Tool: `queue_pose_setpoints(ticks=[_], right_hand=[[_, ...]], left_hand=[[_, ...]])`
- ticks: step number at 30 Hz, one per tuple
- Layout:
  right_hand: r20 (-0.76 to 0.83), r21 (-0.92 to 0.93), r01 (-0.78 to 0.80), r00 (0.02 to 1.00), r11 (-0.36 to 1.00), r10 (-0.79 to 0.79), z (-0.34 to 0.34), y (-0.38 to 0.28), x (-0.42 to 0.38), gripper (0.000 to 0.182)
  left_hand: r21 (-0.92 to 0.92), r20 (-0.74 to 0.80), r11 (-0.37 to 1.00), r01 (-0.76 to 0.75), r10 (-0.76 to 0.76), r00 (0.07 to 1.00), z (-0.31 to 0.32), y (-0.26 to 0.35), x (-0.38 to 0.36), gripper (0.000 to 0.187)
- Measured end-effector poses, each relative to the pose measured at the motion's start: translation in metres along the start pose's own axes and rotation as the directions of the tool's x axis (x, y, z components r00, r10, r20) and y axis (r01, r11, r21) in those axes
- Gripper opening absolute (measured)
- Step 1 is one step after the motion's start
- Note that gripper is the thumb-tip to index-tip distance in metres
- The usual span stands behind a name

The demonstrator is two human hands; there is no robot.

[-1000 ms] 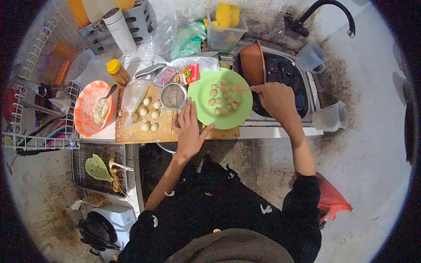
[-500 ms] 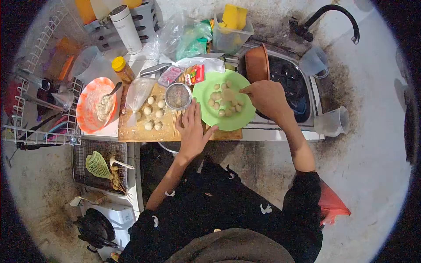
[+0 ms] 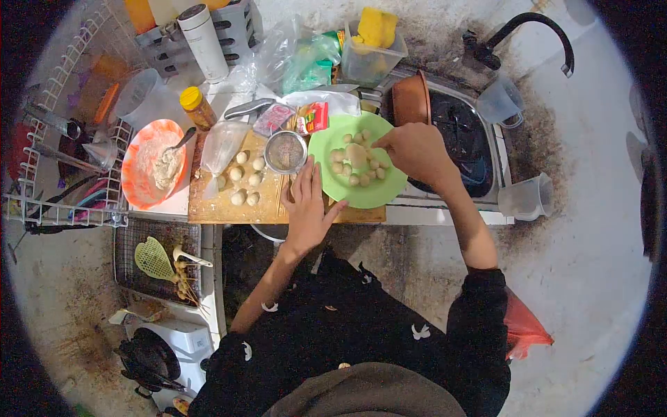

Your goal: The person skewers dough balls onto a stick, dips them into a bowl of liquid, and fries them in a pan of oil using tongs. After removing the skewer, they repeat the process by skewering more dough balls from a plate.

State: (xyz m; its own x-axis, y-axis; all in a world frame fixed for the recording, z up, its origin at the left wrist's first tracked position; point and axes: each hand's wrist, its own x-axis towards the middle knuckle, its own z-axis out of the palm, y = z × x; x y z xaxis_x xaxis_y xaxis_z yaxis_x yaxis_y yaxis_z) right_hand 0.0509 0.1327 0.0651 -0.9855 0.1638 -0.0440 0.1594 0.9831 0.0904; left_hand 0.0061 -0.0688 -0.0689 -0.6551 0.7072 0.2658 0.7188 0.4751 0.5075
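A green plate (image 3: 332,182) carries several small pale balls (image 3: 365,180) and a larger flat pale piece (image 3: 356,156). My right hand (image 3: 415,154) is over the plate's right side, its fingers closed together near that piece; what they hold, if anything, is too small to make out. My left hand (image 3: 309,207) lies with fingers spread at the plate's left edge, over the wooden board (image 3: 208,206). On the board are more round dough balls (image 3: 237,197), a clear plastic bag (image 3: 221,149) and a small round sieve (image 3: 285,152).
An orange-and-white bowl (image 3: 139,182) of dough with a spoon stands at the left. Behind the board are a yellow-lidded jar (image 3: 198,110), a white bottle (image 3: 204,45) and a plastic tub (image 3: 361,66). A brown pot (image 3: 410,101) sits by the sink (image 3: 455,132).
The view has shifted slightly, so the counter objects appear a little displaced. My right hand has moved slightly over the plate, and the flat pale piece looks a bit turned. My left hand stays at the plate's edge.
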Motion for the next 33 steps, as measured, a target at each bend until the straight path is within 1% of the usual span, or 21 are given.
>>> queue_pose_setpoints(ticks=[4, 6, 7, 10, 12, 13, 16, 18, 19, 21, 22, 23, 24, 26, 27, 28, 29, 30, 31, 32, 33], right_hand=[[-0.032, -0.061, 0.030, 0.999, 0.998, -0.032, -0.001, -0.011, 0.009, 0.014], [-0.028, -0.153, 0.054, 0.998, 0.987, -0.059, -0.008, -0.019, 0.012, 0.011], [-0.030, -0.153, 0.055, 0.998, 0.987, -0.060, -0.010, -0.021, 0.013, 0.011], [-0.023, -0.232, 0.036, 0.999, 0.972, -0.042, -0.009, -0.027, 0.016, 0.013], [-0.078, -0.196, 0.097, 0.990, 0.976, -0.114, -0.005, -0.027, 0.016, 0.014], [-0.077, -0.196, 0.096, 0.991, 0.976, -0.112, -0.006, -0.027, 0.015, 0.014], [-0.058, -0.182, 0.069, 0.995, 0.981, -0.081, -0.009, -0.026, 0.016, 0.015], [0.018, -0.145, 0.031, 0.999, 0.989, -0.028, -0.003, -0.015, 0.016, 0.017], [0.019, -0.145, 0.027, 1.000, 0.989, -0.025, 0.002, -0.009, 0.011, 0.017], [0.054, 0.114, -0.042, 0.998, 0.993, 0.036, 0.009, 0.009, -0.006, 0.019], [0.053, 0.110, -0.043, 0.998, 0.993, 0.037, 0.012, 0.015, -0.017, 0.019], [0.071, 0.221, -0.120, 0.992, 0.968, 0.107, 0.015, 0.019, -0.033, 0.020], [0.099, 0.329, -0.199, 0.979, 0.923, 0.176, 0.020, 0.022, -0.051, 0.021], [0.027, 0.551, -0.157, 0.985, 0.820, 0.170, 0.032, 0.030, -0.090, 0.022], [0.036, 0.552, -0.171, 0.983, 0.816, 0.182, 0.039, 0.027, -0.111, 0.022], [0.069, 0.601, -0.272, 0.955, 0.752, 0.290, 0.045, 0.024, -0.131, 0.023], [0.109, 0.643, -0.366, 0.913, 0.673, 0.393, 0.049, 0.018, -0.149, 0.025], [0.117, 0.644, -0.381, 0.906, 0.663, 0.408, 0.049, 0.008, -0.164, 0.025], [0.167, 0.683, -0.461, 0.854, 0.566, 0.493, 0.046, -0.005, -0.175, 0.025], [0.223, 0.714, -0.529, 0.792, 0.458, 0.568, 0.045, -0.016, -0.183, 0.026], [0.276, 0.774, -0.542, 0.754, 0.328, 0.596, 0.046, -0.023, -0.187, 0.028]], left_hand=[[-0.041, 0.007, 0.999, 0.010, -0.009, 1.000, -0.002, 0.000, 0.000, 0.083], [-0.061, 0.014, 0.998, 0.014, -0.014, 1.000, -0.002, 0.001, 0.000, 0.083], [-0.051, 0.013, 0.999, 0.006, -0.005, 1.000, -0.001, 0.000, 0.000, 0.082], [-0.047, 0.001, 0.999, -0.012, 0.012, 1.000, 0.002, 0.000, -0.002, 0.079], [-0.055, -0.011, 0.998, -0.025, 0.025, 1.000, 0.002, 0.001, 0.000, 0.078], [-0.038, -0.002, 0.999, -0.030, 0.030, 1.000, 0.001, 0.002, 0.000, 0.076], [-0.024, 0.011, 0.999, -0.029, 0.029, 1.000, -0.002, 0.005, -0.001, 0.073], [-0.027, 0.010, 0.999, -0.025, 0.025, 1.000, -0.004, 0.007, 0.001, 0.072], [-0.020, 0.019, 0.999, -0.030, 0.031, 0.999, -0.005, 0.007, 0.000, 0.072], [-0.014, 0.022, 0.999, -0.040, 0.040, 0.999, -0.006, 0.005, 0.000, 0.071], [-0.099, -0.029, 0.995, -0.026, 0.023, 0.999, -0.004, 0.002, -0.001, 0.072], [-0.184, -0.078, 0.983, -0.015, 0.000, 0.997, -0.003, 0.000, -0.002, 0.073], [-0.188, -0.077, 0.982, -0.015, 0.001, 0.997, -0.002, -0.002, -0.001, 0.073], [-0.414, -0.118, 0.910, 0.035, -0.092, 0.989, 0.000, -0.004, -0.003, 0.074], [-0.424, -0.104, 0.905, 0.040, -0.092, 0.990, 0.001, -0.006, -0.004, 0.077], [-0.428, -0.092, 0.903, 0.037, -0.084, 0.992, 0.002, -0.006, -0.003, 0.077], [-0.509, -0.082, 0.859, 0.049, -0.105, 0.991, 0.004, -0.006, -0.002, 0.079], [-0.585, -0.069, 0.809, 0.062, -0.126, 0.990, 0.005, -0.005, -0.001, 0.081], [-0.533, -0.053, 0.845, 0.049, -0.091, 0.994, -0.003, 0.000, 0.003, 0.084], [-0.534, -0.037, 0.844, 0.049, -0.081, 0.996, 0.000, 0.000, 0.005, 0.084], [-0.525, -0.043, 0.850, 0.037, -0.070, 0.997, 0.003, -0.001, 0.007, 0.084]])
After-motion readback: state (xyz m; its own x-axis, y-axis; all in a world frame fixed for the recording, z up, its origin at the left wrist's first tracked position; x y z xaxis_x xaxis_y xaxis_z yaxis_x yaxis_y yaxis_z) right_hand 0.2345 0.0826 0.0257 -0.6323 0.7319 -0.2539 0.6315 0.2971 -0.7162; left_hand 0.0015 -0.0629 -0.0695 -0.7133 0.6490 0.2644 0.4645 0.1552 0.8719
